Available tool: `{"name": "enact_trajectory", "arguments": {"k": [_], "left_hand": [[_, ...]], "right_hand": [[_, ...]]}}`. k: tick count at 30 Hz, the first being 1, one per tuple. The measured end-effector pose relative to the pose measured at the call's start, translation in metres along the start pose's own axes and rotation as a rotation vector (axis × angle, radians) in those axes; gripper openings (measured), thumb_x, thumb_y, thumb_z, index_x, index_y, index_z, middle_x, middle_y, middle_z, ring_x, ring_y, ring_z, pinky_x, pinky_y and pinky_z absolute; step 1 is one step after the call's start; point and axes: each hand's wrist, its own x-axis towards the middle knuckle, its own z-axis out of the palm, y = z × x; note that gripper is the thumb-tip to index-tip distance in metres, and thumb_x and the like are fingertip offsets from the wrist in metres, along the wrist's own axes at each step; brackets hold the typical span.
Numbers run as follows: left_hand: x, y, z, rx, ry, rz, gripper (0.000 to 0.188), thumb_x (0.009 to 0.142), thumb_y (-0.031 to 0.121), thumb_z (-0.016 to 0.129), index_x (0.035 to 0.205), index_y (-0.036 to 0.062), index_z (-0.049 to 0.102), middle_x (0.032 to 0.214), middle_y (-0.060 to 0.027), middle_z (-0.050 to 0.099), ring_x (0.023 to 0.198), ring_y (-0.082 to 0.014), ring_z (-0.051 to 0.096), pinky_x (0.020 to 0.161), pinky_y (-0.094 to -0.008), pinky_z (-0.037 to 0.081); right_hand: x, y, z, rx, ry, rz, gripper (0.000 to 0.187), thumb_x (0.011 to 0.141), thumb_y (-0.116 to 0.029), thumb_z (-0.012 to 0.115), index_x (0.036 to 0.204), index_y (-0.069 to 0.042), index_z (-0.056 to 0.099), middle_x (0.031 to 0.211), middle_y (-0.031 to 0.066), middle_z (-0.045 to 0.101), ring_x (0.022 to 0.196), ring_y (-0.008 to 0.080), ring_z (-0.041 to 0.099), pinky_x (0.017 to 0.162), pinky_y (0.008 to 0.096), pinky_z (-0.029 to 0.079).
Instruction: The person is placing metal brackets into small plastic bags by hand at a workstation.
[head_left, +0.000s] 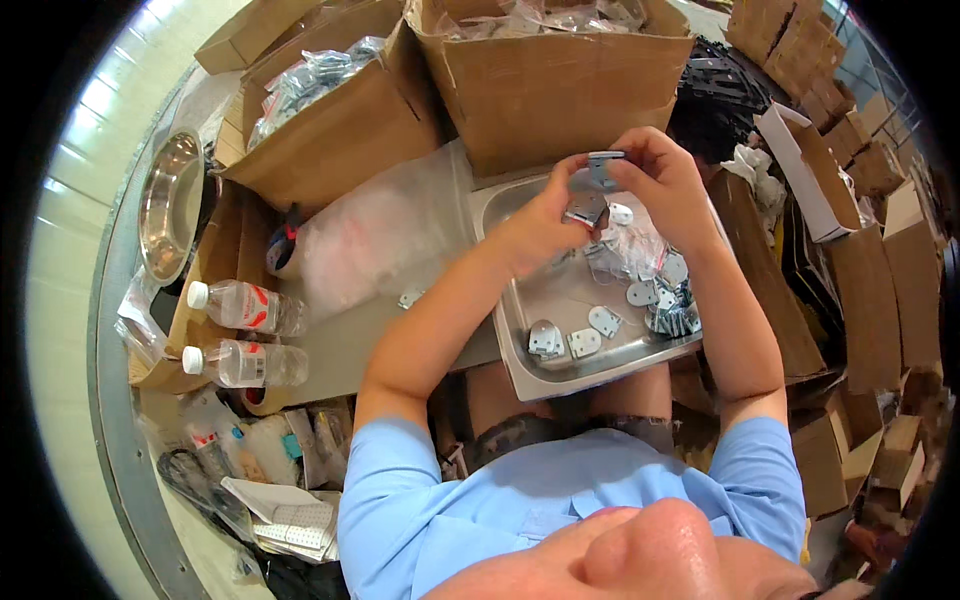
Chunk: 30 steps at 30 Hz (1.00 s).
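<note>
Above a metal tray my left hand is closed around a small stack of metal brackets, silvery plates with rounded ends. My right hand pinches one more metal bracket between thumb and fingers, just over the stack. A left fingertip reaches close to that upper bracket; whether it touches, I cannot tell. Loose rounded metal plates lie in the tray's near part, and a denser heap of plates fills its right side. Clear plastic bags lie in the tray below my hands.
Two cardboard boxes holding bagged parts stand behind the tray. A large clear plastic bag lies to the left, beside two plastic bottles. A steel bowl leans at the far left. Cardboard cartons and black parts crowd the right.
</note>
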Motion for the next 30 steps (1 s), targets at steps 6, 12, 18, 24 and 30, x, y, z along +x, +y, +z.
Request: {"name": "enact_trajectory", "arguments": {"k": [6,12,18,24,30], "left_hand": [[-0.001,-0.005,-0.002,-0.092,0.009,0.02,0.081,0.071,-0.008,0.055,0.14,0.0131,0.019,0.118,-0.0077,0.046,0.095,-0.016,0.053,0.082,-0.0304,0.045],[-0.003,0.006,0.005,0.158,0.066,-0.093,0.083,0.071,-0.008,0.056,0.141,0.0123,0.017,0.12,-0.0086,0.045,0.098,-0.0164,0.054,0.08,-0.0294,0.047],[-0.001,-0.005,-0.005,-0.037,-0.051,-0.013,0.087,0.072,-0.008,0.058,0.143,0.0134,0.011,0.12,-0.0112,0.047,0.101,-0.0168,0.052,0.083,-0.0288,0.045],[-0.004,-0.004,-0.013,-0.241,-0.264,-0.042,0.092,0.067,-0.01,0.053,0.144,0.017,0.012,0.119,-0.008,0.045,0.095,-0.0184,0.052,0.082,-0.0317,0.044],[-0.002,0.003,-0.008,-0.271,-0.16,-0.005,0.095,0.062,-0.009,0.052,0.144,0.0181,0.012,0.114,-0.0069,0.048,0.097,-0.0166,0.049,0.086,-0.0299,0.041]], "right_hand": [[-0.006,0.004,0.007,-0.093,-0.156,0.174,0.024,0.078,-0.006,0.067,0.099,0.002,0.056,0.086,0.0056,0.06,0.075,0.0098,0.054,0.069,0.0253,0.046],[-0.008,-0.001,0.003,-0.258,-0.23,0.163,0.029,0.076,-0.007,0.068,0.101,0.002,0.056,0.087,0.0068,0.06,0.077,0.0119,0.055,0.07,0.0265,0.047],[-0.008,-0.017,0.011,-0.109,-0.287,0.149,0.023,0.078,0.001,0.061,0.101,0.002,0.059,0.09,0.007,0.06,0.083,0.0122,0.057,0.076,0.0265,0.048],[-0.007,-0.014,0.012,-0.102,-0.353,-0.006,0.021,0.075,0.0,0.064,0.095,-0.001,0.061,0.098,0.0068,0.06,0.091,0.0162,0.057,0.083,0.0318,0.045],[-0.011,-0.015,0.003,-0.54,-0.453,-0.404,0.013,0.072,-0.012,0.069,0.082,-0.006,0.063,0.109,0.0123,0.054,0.104,0.0315,0.049,0.093,0.0394,0.035]]}}
